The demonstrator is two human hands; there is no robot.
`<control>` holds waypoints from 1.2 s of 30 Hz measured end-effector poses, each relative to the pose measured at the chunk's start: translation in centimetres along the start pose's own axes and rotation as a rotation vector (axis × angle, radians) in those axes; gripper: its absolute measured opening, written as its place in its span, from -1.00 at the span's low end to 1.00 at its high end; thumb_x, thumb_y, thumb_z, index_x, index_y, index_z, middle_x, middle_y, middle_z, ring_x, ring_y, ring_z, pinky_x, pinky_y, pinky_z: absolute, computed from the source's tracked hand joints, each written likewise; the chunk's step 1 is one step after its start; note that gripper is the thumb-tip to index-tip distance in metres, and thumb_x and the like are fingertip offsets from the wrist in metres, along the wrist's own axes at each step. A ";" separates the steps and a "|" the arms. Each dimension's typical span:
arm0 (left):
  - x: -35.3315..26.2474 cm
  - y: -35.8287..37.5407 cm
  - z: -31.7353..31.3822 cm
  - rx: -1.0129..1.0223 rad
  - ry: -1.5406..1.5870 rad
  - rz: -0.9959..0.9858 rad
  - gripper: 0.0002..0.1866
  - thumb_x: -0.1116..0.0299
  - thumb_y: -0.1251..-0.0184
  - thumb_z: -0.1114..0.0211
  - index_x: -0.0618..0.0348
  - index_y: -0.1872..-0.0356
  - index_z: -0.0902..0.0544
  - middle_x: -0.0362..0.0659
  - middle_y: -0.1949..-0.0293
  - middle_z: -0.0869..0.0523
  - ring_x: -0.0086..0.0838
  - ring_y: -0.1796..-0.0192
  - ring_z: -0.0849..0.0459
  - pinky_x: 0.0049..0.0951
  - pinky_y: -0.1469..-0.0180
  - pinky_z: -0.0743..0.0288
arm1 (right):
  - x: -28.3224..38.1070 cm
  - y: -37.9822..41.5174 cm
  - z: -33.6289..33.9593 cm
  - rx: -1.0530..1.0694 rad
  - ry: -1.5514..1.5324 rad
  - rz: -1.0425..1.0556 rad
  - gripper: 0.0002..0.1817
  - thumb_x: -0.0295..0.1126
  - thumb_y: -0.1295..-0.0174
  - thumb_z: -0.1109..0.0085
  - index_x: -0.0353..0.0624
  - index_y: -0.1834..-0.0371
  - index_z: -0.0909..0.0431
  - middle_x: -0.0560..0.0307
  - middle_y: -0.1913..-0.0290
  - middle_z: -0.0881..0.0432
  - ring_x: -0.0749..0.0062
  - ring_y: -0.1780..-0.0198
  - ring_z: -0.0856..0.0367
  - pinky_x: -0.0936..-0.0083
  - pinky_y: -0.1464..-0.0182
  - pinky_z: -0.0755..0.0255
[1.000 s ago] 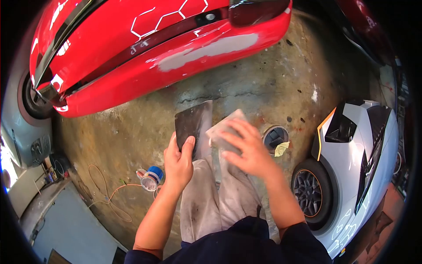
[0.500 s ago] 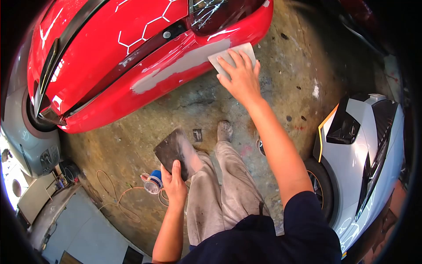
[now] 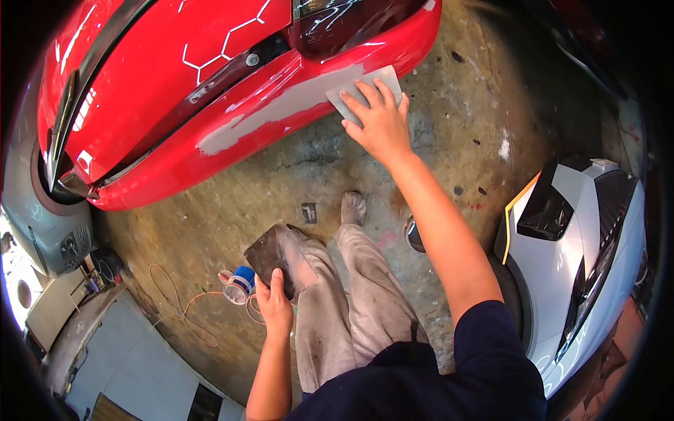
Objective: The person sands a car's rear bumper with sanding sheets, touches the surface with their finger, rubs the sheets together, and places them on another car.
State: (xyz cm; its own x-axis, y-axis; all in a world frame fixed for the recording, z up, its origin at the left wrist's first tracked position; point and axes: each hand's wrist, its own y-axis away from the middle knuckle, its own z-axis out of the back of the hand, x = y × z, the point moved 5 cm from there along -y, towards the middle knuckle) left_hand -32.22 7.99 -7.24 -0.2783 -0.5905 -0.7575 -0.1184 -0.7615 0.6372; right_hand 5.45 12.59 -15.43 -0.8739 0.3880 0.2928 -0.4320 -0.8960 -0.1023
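Observation:
My right hand [image 3: 385,130], fingers spread, holds a thin grey rectangular spreader [image 3: 351,88] against the lower edge of the red car's bumper [image 3: 158,179]. To its left a long matte grey filler patch [image 3: 281,102] runs along the bumper, with uneven edges. Low in front of my legs, my left hand [image 3: 276,309] grips a dark rectangular board [image 3: 268,251] by its near edge. A pale grey smear covers the board's right side. Whether the spreader's underside carries filler is hidden.
A blue-and-white can [image 3: 240,284] and an orange hose [image 3: 188,319] lie on the stained concrete floor [image 3: 295,168]. On the right stands a silver car [image 3: 583,231]. A grey car [image 3: 42,224] is at the left, with a pale grey panel [image 3: 133,358] below it.
The spreader and my right hand have shifted slightly left along the bumper. My left hand and the board have dropped a little, and the whole view has moved slightly.

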 end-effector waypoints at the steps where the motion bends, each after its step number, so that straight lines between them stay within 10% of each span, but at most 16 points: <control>1: -0.1 0.1 -0.1 0.009 -0.007 0.000 -0.75 0.47 -0.58 -0.11 0.31 -0.18 -0.45 -0.22 -0.03 -0.63 -0.62 -0.01 -0.55 -0.54 -0.16 -0.43 | 0.0 0.1 0.2 0.011 -0.009 0.000 -0.43 -0.01 -0.20 -0.32 0.31 -0.33 -0.54 0.25 -0.43 -0.38 0.07 -0.50 -0.18 -0.47 -0.38 -0.01; 36: -1.5 1.0 -1.1 0.004 -0.092 0.043 -0.73 0.39 -0.59 -0.13 0.30 -0.17 -0.48 -0.20 -0.04 -0.63 -0.56 -0.04 -0.54 -0.49 -0.21 -0.38 | -0.6 1.6 -2.8 -0.081 -0.113 -0.110 -0.35 0.02 -0.17 -0.35 0.21 -0.36 -0.51 0.19 -0.46 -0.34 0.06 -0.52 -0.14 -0.41 -0.37 -0.05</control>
State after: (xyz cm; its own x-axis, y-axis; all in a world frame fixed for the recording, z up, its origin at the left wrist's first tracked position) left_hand -30.85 7.87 -5.64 -0.3691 -0.5954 -0.7136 -0.1079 -0.7352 0.6692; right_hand 4.64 11.54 -18.47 -0.7916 0.4518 0.4114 -0.5442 -0.8274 -0.1385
